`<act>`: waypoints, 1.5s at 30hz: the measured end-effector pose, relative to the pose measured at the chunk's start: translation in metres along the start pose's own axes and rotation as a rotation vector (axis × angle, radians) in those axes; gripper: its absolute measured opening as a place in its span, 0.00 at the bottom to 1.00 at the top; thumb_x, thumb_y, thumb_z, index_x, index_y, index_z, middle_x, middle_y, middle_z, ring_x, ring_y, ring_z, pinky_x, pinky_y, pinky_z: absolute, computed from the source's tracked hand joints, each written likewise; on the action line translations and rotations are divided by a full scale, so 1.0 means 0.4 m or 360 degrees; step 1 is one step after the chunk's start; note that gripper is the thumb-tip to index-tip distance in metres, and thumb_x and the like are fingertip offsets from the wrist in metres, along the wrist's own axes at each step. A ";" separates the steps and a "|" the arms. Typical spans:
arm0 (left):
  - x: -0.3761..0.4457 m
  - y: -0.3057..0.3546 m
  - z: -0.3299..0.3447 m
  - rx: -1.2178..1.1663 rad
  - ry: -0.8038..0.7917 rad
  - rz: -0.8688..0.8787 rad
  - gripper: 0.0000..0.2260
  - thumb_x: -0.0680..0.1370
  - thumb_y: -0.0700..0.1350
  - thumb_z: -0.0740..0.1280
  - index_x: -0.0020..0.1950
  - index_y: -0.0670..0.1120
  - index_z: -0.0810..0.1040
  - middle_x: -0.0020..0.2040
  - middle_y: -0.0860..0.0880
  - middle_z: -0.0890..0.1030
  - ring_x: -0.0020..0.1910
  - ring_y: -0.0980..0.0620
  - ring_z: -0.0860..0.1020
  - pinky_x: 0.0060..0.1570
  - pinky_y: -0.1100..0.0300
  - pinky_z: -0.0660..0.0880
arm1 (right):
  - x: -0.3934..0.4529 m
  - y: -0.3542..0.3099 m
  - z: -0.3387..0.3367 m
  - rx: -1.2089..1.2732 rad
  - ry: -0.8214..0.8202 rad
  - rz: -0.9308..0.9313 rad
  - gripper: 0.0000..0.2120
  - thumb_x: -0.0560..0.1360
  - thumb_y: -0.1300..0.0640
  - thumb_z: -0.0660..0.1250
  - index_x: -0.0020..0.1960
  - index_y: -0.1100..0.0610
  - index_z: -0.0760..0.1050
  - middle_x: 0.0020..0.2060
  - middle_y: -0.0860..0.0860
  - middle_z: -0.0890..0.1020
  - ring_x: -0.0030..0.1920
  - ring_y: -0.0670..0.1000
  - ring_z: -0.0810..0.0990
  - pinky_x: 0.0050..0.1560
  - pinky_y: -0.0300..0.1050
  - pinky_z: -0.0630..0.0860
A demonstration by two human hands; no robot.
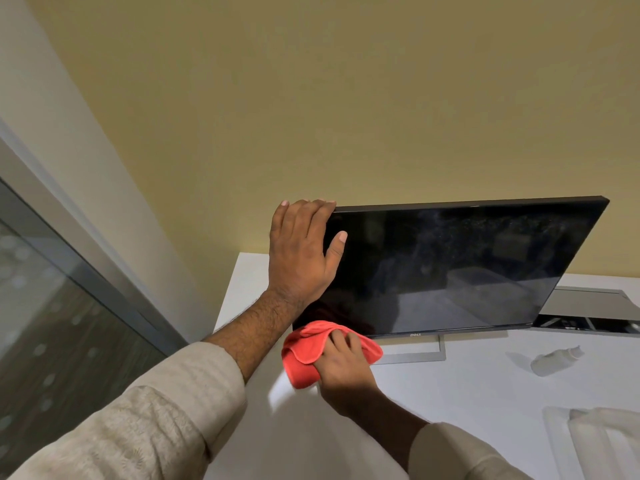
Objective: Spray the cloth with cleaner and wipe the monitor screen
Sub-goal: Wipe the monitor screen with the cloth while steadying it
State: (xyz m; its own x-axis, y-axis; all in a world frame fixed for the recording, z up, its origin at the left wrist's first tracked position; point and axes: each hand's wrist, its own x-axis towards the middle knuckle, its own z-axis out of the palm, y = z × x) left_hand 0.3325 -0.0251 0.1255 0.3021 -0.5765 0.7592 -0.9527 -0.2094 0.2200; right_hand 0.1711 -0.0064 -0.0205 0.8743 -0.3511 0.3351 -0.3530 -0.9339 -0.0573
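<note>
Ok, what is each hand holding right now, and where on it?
The right hand grips the bunched red cloth by its middle, at the monitor's lower left corner. The left hand holds the monitor's upper left corner, thumb on the screen.

Red cloth (313, 355) against monitor (450, 268)
</note>
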 end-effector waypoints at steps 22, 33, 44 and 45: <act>-0.004 -0.001 -0.012 -0.0091 -0.0016 -0.0002 0.17 0.78 0.47 0.61 0.65 0.45 0.75 0.61 0.48 0.78 0.63 0.47 0.74 0.77 0.51 0.55 | -0.058 0.113 -0.033 0.0055 -0.0609 0.0382 0.30 0.75 0.55 0.58 0.78 0.50 0.59 0.72 0.54 0.69 0.68 0.59 0.68 0.72 0.53 0.59; 0.000 0.018 -0.025 -0.0132 -0.0014 -0.0039 0.18 0.75 0.45 0.63 0.65 0.45 0.76 0.60 0.49 0.78 0.63 0.48 0.73 0.77 0.50 0.55 | -0.068 0.106 -0.058 0.0064 -0.0537 0.0663 0.26 0.73 0.57 0.59 0.71 0.50 0.71 0.64 0.53 0.78 0.62 0.58 0.75 0.67 0.52 0.64; -0.002 0.019 -0.033 -0.0119 -0.0049 -0.0047 0.20 0.72 0.44 0.63 0.64 0.46 0.75 0.60 0.50 0.78 0.62 0.49 0.73 0.78 0.51 0.54 | 0.026 0.028 -0.040 0.0086 -0.0725 0.0512 0.25 0.79 0.52 0.61 0.75 0.52 0.64 0.70 0.54 0.72 0.68 0.58 0.70 0.70 0.52 0.63; -0.002 0.018 -0.034 -0.0117 -0.0058 -0.0046 0.20 0.72 0.43 0.63 0.65 0.46 0.75 0.60 0.50 0.78 0.62 0.49 0.73 0.78 0.51 0.54 | 0.026 0.039 -0.044 0.0121 -0.0761 0.0532 0.26 0.80 0.52 0.61 0.76 0.54 0.62 0.72 0.54 0.70 0.69 0.58 0.69 0.71 0.51 0.61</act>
State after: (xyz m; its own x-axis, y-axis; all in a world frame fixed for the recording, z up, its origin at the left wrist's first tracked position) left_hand 0.3249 -0.0157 0.1349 0.3291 -0.5996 0.7295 -0.9430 -0.1685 0.2870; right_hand 0.1688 -0.0234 -0.0014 0.7792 -0.6023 -0.1733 -0.6257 -0.7634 -0.1601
